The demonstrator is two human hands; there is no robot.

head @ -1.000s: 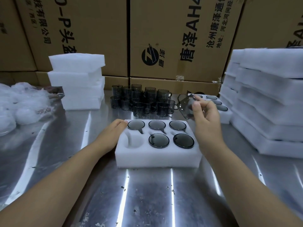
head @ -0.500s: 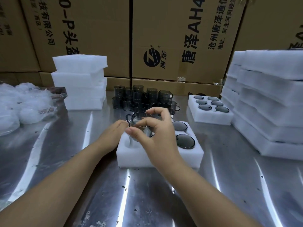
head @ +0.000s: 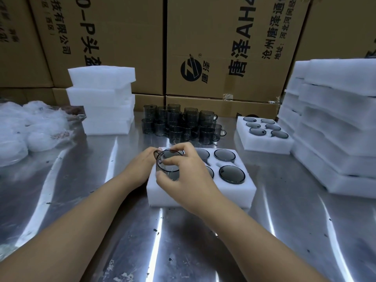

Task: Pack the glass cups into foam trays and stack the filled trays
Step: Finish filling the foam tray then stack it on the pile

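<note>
Honestly, the worry here is the cup going in crooked. I have it tilted just above the near-left pocket of the tray. Its handle sticks out to the far left, and the pocket itself is hidden under my hands. If the handle misses its slot, I expect the glass would jam on the foam edge or sit proud, and the next tray would then not stack flat. My grip is also light on smooth glass, so a slip could drop the cup onto the packed cups beside it and chip one. The steel table looks slick, too, so pushing down hard might shove the tray sideways.

My right hand is curled round the cup, with the fingertips on its far rim and the thumb under its near side. My left hand holds nothing. It rests against the tray's left end with the fingers loosely straight, though their tips are partly hidden behind the cup. The loose cups wait at the back of the table.
</note>
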